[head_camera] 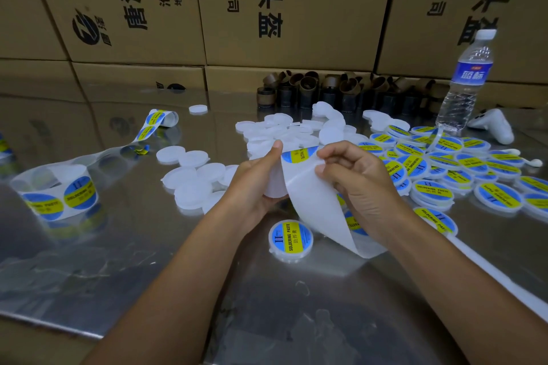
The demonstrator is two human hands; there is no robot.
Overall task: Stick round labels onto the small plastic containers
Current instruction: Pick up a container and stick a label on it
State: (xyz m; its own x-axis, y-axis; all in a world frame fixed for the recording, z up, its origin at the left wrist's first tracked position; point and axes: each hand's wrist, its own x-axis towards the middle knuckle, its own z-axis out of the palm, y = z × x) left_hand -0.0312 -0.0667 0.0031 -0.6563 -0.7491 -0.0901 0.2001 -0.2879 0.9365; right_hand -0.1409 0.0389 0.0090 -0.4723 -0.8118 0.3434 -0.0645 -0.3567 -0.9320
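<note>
Peeling step: left hand (255, 178) curled round white container (274, 191), right hand (355, 175) pinching backing strip (314, 201) — round label (299, 155) at its top edge. Next, likely: centre label on container, press flat.

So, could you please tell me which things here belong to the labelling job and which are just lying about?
For the job: label strip held by left hand and right hand; plain containers; labelled containers; label roll.
Lying about: water bottle; white controller; brown tubes; cardboard boxes.
</note>
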